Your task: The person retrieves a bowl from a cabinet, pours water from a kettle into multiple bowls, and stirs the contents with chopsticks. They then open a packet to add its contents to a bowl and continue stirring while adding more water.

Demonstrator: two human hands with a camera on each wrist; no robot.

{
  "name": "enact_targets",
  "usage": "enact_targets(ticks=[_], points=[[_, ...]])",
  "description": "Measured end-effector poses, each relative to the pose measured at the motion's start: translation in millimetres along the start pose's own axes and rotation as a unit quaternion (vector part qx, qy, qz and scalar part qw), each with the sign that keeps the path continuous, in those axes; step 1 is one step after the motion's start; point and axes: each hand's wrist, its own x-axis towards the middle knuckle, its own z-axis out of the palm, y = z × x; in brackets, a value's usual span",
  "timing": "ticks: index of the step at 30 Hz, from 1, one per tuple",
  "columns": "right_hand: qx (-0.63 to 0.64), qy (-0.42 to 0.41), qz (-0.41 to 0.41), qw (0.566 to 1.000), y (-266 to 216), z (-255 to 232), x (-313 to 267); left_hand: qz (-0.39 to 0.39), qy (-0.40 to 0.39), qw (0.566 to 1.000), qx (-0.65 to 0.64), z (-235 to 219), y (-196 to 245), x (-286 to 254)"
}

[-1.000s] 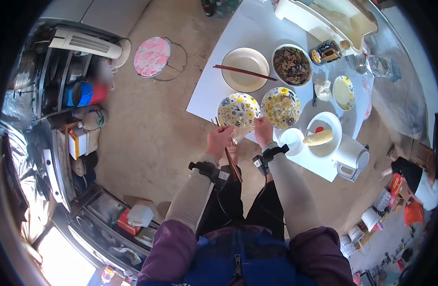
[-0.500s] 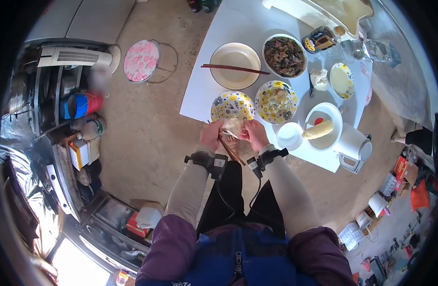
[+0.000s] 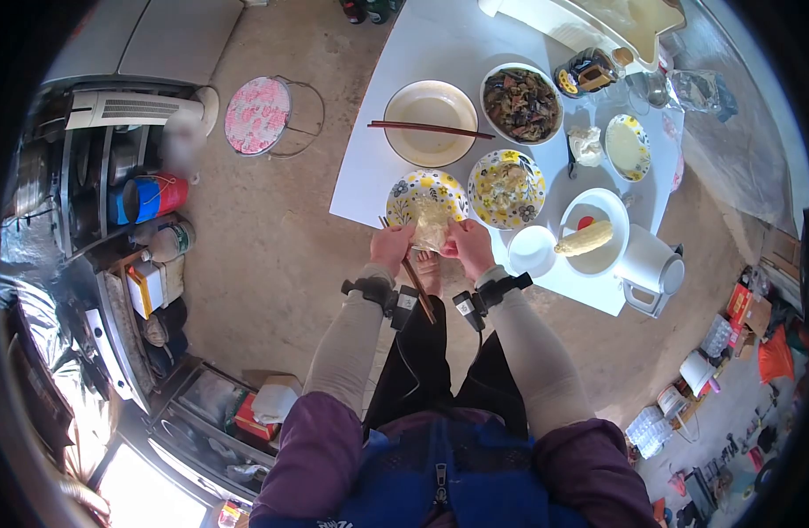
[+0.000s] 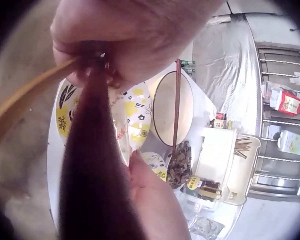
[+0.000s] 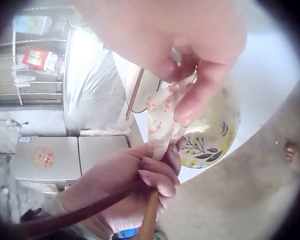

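Between the two hands, over the near edge of a flowered plate (image 3: pixel 402 195), is a thin pale wrapper (image 3: pixel 431 222) with red print (image 5: pixel 160 117). The left hand (image 3: pixel 391 247) pinches one side of it and also grips a pair of chopsticks (image 3: pixel 419 286) slanting down toward the lap. Fingers of the right hand (image 3: pixel 471 247) pinch the wrapper's other side. What the wrapper contains is hard to tell. Right of that plate is a second flowered plate (image 3: pixel 529 211) with food on it.
A cream bowl (image 3: pixel 431 101) with chopsticks across it and a bowl of dark food (image 3: pixel 521 104) stand farther back. To the right are a small white bowl (image 3: pixel 533 252), peeled corn (image 3: pixel 585 238) in a larger bowl, and a white kettle (image 3: pixel 648 275). A pink-topped stool (image 3: pixel 258 115) is at left.
The hands have drawn closer together, and the wrapper has gone from stretched flat to bunched between them. The head view has shifted slightly.
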Motion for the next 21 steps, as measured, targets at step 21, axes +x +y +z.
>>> enact_targets(ticks=[21], points=[[-0.133, 0.048, -0.068, 0.988, -35, 4, -18, -0.012, -0.035, 0.999, 0.023, -11, 10, 1]])
